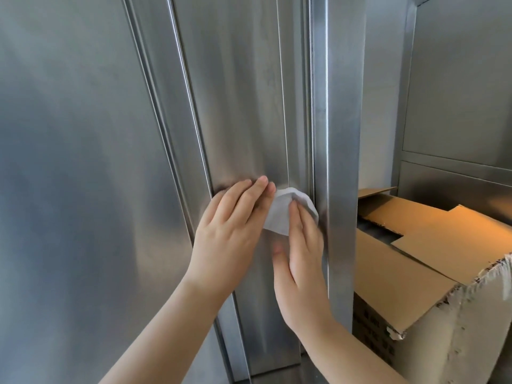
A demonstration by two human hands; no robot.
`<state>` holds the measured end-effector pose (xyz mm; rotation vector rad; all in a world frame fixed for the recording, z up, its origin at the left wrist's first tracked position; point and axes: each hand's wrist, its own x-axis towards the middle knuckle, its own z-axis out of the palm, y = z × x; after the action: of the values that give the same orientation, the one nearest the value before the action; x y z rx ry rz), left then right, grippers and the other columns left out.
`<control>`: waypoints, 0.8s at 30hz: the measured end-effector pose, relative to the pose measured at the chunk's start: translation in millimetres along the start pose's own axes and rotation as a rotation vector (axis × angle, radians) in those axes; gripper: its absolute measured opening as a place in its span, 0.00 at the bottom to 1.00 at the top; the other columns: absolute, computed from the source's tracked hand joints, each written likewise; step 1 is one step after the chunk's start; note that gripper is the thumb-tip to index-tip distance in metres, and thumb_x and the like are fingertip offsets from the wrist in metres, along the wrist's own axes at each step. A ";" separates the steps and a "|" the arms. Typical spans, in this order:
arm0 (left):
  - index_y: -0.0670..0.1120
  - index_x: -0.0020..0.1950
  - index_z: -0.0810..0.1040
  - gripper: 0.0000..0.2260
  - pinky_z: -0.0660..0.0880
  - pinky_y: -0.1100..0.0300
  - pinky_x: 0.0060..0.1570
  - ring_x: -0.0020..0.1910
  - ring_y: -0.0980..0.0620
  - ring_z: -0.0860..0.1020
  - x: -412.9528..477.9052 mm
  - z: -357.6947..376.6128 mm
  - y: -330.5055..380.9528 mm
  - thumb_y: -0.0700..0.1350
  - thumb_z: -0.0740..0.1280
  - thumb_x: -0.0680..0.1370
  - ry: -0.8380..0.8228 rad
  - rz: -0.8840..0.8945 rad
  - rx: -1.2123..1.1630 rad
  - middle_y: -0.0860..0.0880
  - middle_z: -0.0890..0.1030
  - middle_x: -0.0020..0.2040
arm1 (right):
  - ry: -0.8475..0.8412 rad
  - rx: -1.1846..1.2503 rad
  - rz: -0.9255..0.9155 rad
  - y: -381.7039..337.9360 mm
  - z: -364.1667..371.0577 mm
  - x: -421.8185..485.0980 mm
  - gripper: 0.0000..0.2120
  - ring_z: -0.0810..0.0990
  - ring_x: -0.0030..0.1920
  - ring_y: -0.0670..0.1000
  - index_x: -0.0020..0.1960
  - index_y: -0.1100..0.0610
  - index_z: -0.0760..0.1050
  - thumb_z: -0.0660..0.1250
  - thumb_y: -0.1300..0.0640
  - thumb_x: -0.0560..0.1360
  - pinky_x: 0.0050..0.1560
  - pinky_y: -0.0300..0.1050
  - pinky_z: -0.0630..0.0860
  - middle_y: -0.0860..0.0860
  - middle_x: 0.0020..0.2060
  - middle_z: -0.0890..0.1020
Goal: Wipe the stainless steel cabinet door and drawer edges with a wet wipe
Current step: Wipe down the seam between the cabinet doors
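A white wet wipe (279,214) is pressed flat against a narrow stainless steel door panel (249,106), close to the panel's right edge. My right hand (302,259) lies on the wipe with its fingers stretched over it, holding it to the steel. My left hand (232,231) rests flat on the same panel just left of the wipe, fingertips touching the wipe's left side. A raised vertical steel edge strip (336,120) runs directly right of the wipe.
A wide steel cabinet door (77,162) fills the left, with a vertical seam (177,134) between it and the narrow panel. An open cardboard box (432,259) stands at the right, against steel wall panels (457,79).
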<state>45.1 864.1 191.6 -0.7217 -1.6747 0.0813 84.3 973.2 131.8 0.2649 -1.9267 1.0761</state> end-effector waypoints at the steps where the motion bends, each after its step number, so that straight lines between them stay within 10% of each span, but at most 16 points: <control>1: 0.42 0.64 0.77 0.17 0.67 0.53 0.64 0.58 0.46 0.75 5.8 -1.7 -4.2 0.35 0.62 0.76 0.011 0.020 0.006 0.46 0.79 0.59 | 0.020 -0.005 -0.009 -3.3 -0.4 7.7 0.26 0.53 0.75 0.41 0.76 0.49 0.51 0.54 0.54 0.80 0.74 0.36 0.54 0.41 0.73 0.57; 19: 0.40 0.65 0.75 0.16 0.68 0.53 0.62 0.59 0.45 0.75 97.2 -9.0 -50.3 0.44 0.62 0.79 0.167 0.002 0.142 0.45 0.76 0.62 | 0.108 0.004 -0.194 -119.9 -49.9 213.1 0.22 0.55 0.73 0.49 0.74 0.60 0.59 0.51 0.61 0.80 0.70 0.36 0.49 0.50 0.74 0.60; 24: 0.39 0.67 0.73 0.18 0.65 0.53 0.64 0.60 0.46 0.73 96.2 -7.1 -50.6 0.46 0.59 0.80 0.162 0.004 0.180 0.45 0.76 0.63 | 0.132 -0.008 -0.245 -144.0 -61.7 265.3 0.09 0.66 0.58 0.52 0.48 0.58 0.70 0.51 0.64 0.76 0.64 0.43 0.62 0.54 0.57 0.69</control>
<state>25.4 869.1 298.6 -0.5807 -1.4904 0.1697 45.6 992.2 436.9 0.4045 -1.7300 0.9001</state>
